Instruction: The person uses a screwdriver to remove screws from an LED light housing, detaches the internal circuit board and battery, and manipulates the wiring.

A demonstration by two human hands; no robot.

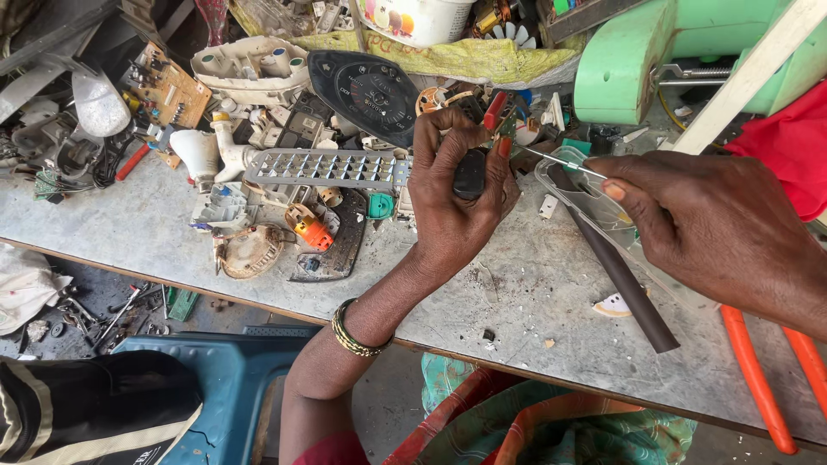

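A: Left hand (457, 185) clamped round a small dark part (469, 175), held just above the bench (517, 284), at the end of a long silvery LED strip panel (327, 167).

B: Long axis of that strip?

A: Running nine to three, stretching off toward nine o'clock from the left fingers; dark part at its three o'clock end.

B: And the right hand (706, 228)?

A: Pinched narrow on a thin metal probe (560, 160), fingers shut on its handle end. Probe slanting from about four o'clock up toward ten, tip touching or nearly touching the dark part; hard to tell which.

B: Nearer hand?

A: Left, already on the part. Right well off at three o'clock, joined only by the probe.

B: Anything beneath?

A: Clear plastic cover (594, 207) under the probe, dark brown rod (616, 271) lying twelve to five across it, orange-handled pliers (758, 379) at five o'clock.
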